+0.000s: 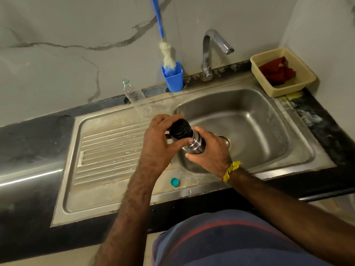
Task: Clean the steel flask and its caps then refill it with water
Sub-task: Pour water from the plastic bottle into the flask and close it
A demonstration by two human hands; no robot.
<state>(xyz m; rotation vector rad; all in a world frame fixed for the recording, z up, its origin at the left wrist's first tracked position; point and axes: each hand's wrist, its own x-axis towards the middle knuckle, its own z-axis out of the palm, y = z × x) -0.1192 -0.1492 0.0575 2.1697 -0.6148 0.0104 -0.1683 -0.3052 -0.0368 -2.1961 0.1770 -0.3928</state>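
A steel flask (195,144) is held tilted over the left edge of the sink basin (249,127). My right hand (211,150) grips its steel body from below and the right. A black cap (180,129) sits on the flask's mouth, and my left hand (159,141) curls its fingers and thumb round that cap. Most of the flask's body is hidden by my right hand.
A clear plastic bottle (136,98) without a cap stands at the back of the drainboard (107,150); its teal cap (174,182) lies on the front rim. A blue holder (173,79) with a bottle brush (168,54), the tap (213,47) and a cream basket (299,85) holding a red cloth (275,72) line the back.
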